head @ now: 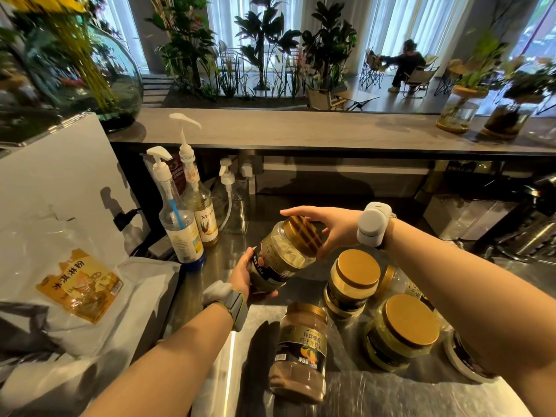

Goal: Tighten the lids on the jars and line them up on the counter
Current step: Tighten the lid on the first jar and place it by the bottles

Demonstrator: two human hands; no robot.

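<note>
A clear jar (282, 260) with pale contents and a gold lid (303, 235) is held tilted above the steel counter (376, 386). My left hand (245, 273) grips its lower body. My right hand (326, 225) cups the lid, thumb below and fingers spread over the top. A jar of brown contents (301, 353) with a dark label stands just in front. Two gold-lidded jars (352, 281) (401, 331) stand to the right, with another jar (466, 361) partly hidden under my right forearm.
Pump syrup bottles (183, 224) (203, 209) stand at the back left. White bags (78, 284) with an orange label lie at the left. A raised bar ledge (301, 130) runs behind, with plant jars (457, 106) on it. Metal equipment (529, 236) sits at the right.
</note>
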